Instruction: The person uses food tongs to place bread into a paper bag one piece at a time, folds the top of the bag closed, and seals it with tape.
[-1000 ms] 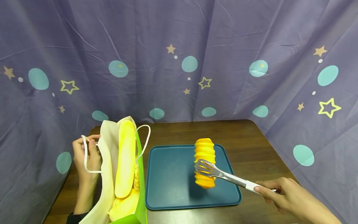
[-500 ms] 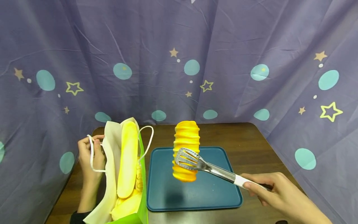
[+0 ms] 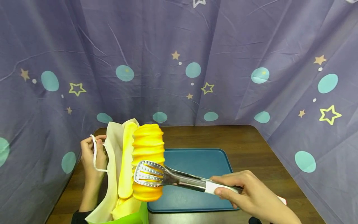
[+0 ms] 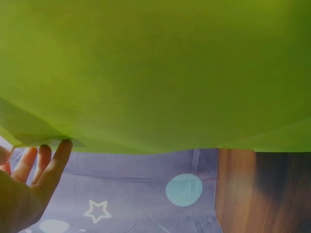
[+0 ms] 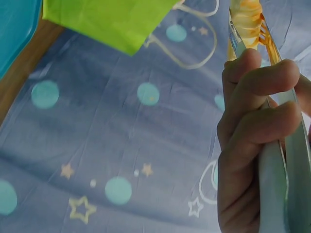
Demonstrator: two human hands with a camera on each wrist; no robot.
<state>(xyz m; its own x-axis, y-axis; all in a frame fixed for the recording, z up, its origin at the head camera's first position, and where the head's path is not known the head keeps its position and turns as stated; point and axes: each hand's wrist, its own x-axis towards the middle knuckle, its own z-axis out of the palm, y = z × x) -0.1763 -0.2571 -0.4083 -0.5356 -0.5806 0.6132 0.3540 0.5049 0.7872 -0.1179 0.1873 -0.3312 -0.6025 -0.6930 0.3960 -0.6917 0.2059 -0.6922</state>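
Observation:
My right hand (image 3: pixel 249 194) grips the white handle of metal tongs (image 3: pixel 179 179), fingers wrapped round it in the right wrist view. A ridged, golden-yellow bread roll (image 3: pixel 148 140) is clamped between the slotted tong heads, above the right side of the green paper bag (image 4: pixel 160 73). Inside the bag lie a long, smooth yellow bread (image 3: pixel 126 168) and another pale yellow piece (image 3: pixel 126 207). With its fingers at the bag's left rim, my left hand (image 3: pixel 94 161) pinches the bag beside a white cord handle (image 3: pixel 95 155). The roll hides the bag's right rim.
A blue tray (image 3: pixel 195 174) lies right of the bag on the dark wooden table (image 3: pixel 268 168). Behind the table hangs a purple curtain (image 3: pixel 156 56) with stars and dots. A small dark object (image 3: pixel 254 220) shows at the bottom edge, under the right forearm.
The right hand has carried the tongs and the ridged roll leftward, from over the tray to over the bag. The left hand stays at the bag's rim.

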